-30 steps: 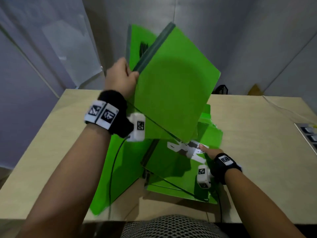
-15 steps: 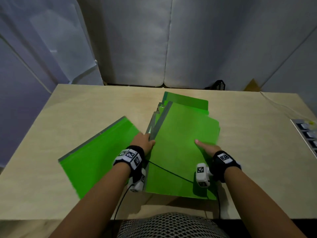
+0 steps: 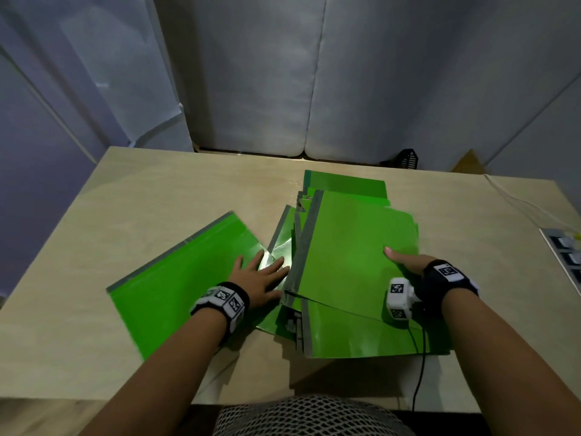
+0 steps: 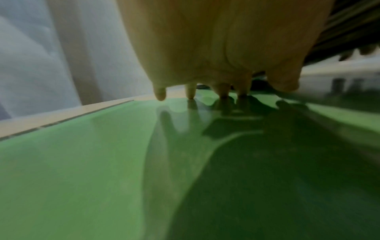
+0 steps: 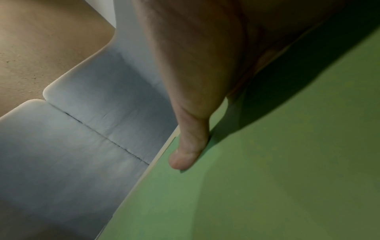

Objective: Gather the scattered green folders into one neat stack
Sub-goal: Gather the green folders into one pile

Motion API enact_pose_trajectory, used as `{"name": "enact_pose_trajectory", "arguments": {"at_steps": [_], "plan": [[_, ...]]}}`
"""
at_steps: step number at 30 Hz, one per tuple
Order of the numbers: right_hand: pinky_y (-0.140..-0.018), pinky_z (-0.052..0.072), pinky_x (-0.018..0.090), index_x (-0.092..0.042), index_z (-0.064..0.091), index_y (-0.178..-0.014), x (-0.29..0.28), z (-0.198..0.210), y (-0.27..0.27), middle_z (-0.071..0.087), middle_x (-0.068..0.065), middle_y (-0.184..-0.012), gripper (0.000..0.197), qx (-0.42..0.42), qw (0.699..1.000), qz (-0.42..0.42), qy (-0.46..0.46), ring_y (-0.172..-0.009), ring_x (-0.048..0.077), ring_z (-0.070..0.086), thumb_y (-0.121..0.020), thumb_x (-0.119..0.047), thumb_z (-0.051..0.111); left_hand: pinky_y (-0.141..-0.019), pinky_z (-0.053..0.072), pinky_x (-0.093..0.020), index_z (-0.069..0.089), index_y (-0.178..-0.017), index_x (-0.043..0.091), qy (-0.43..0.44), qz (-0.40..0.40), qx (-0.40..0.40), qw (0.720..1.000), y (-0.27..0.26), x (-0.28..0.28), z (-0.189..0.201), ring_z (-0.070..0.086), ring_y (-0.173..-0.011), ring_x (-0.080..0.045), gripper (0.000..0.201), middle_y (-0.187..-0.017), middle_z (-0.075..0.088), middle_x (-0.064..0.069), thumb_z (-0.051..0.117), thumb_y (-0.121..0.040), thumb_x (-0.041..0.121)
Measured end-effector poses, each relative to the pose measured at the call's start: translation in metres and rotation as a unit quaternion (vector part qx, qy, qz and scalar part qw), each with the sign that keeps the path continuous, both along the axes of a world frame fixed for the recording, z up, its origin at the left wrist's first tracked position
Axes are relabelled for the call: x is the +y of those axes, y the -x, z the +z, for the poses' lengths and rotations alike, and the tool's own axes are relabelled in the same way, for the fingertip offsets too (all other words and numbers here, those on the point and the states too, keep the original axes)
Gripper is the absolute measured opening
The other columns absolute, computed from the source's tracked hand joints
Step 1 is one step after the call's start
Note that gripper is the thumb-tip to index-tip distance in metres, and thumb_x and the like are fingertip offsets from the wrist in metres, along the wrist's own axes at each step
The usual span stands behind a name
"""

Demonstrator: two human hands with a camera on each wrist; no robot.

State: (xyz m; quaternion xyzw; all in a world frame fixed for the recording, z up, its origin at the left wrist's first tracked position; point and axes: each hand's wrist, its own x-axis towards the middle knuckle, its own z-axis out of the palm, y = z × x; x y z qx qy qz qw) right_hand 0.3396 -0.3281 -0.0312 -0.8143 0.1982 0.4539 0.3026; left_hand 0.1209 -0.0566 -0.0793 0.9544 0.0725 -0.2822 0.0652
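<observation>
Finding: the green folders are not yet one stack. A rough pile (image 3: 355, 262) lies on the table (image 3: 157, 190) ahead and slightly right of the person, its members fanned, with grey spine edges stepping out along the left side and a far folder (image 3: 345, 184) protruding beyond the rest. One loose folder (image 3: 176, 278) lies apart to the left, turned at an angle, its right corner reaching under or against the pile; which of the two cannot be told.

Left hand (image 3: 257, 278): flat, fingers spread and straight, resting on the right corner of the loose folder near the pile's spine edges. It grasps nothing. The left wrist view confirms fingertips (image 4: 190, 94) down on a glossy green surface.

Right hand (image 3: 405, 265): lies on the top folder of the pile, thumb (image 5: 185, 155) extended along the sheet. The remaining fingers are hidden, so whether they curl over the right edge cannot be told.

Assessment of handling: the covers reflect light strongly — judged to be thin, smooth plastic, light, flexible and prone to sliding over one another. A flat palm should drag the loose folder readily, but it may also skate across the one beneath. For lifting, the grey spine edge looks the stiffest place to take hold. For squaring, hands pressed against opposite edges should serve better than pressure from above
</observation>
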Motion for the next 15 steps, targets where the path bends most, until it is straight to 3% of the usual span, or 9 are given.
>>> {"name": "enact_pose_trajectory", "arguments": {"at_steps": [4,7,10,12,15], "plan": [[-0.093,0.045,0.06,-0.004,0.037,-0.139,-0.003,-0.002,0.005,0.054,0.028,-0.128,0.114,-0.002,1.0,0.008,0.013,-0.107,0.046,0.058,-0.054,-0.07,0.074,-0.106,-0.01,-0.072,-0.008,-0.148,0.046,-0.026,0.062,0.001,0.998,0.004,0.005,-0.01,-0.012,-0.148,-0.028,0.088,-0.157,-0.01,0.025,0.013,-0.072,0.085],[-0.091,0.046,0.061,-0.007,0.038,-0.137,-0.007,-0.008,0.002,0.057,0.028,-0.123,0.133,0.003,1.0,0.019,0.014,-0.104,0.046,0.061,-0.028,-0.074,0.077,-0.106,-0.006,-0.074,-0.005,-0.149,0.045,-0.056,0.097,0.009,0.994,0.002,0.02,-0.006,-0.01,-0.148,-0.029,0.093,-0.157,-0.012,0.025,0.022,-0.071,0.088],[-0.097,0.042,0.06,-0.005,0.038,-0.139,-0.011,-0.017,-0.007,0.055,0.025,-0.13,0.153,-0.008,0.999,0.036,0.014,-0.112,0.044,0.057,-0.008,-0.075,0.075,-0.106,0.004,-0.074,-0.004,-0.149,0.045,-0.046,0.141,0.03,0.989,0.001,0.039,-0.002,-0.009,-0.149,-0.029,0.098,-0.156,-0.016,0.024,0.036,-0.07,0.086],[-0.1,0.041,0.059,-0.004,0.036,-0.141,-0.009,-0.015,-0.005,0.053,0.024,-0.135,0.149,-0.014,0.998,0.054,0.013,-0.116,0.043,0.056,-0.017,-0.079,0.074,-0.108,0.012,-0.073,-0.005,-0.149,0.045,-0.007,0.165,0.037,0.986,0.003,0.048,-0.003,-0.009,-0.148,-0.029,0.098,-0.156,-0.017,0.023,0.045,-0.072,0.081],[-0.099,0.043,0.057,-0.003,0.036,-0.141,-0.002,-0.004,0.012,0.049,0.026,-0.137,0.118,-0.027,0.998,0.051,0.009,-0.115,0.043,0.056,-0.055,-0.077,0.067,-0.11,0.016,-0.068,-0.005,-0.15,0.043,0.006,0.16,0.03,0.987,0.007,0.045,-0.005,-0.008,-0.148,-0.031,0.095,-0.158,-0.019,0.017,0.05,-0.078,0.072]]}}
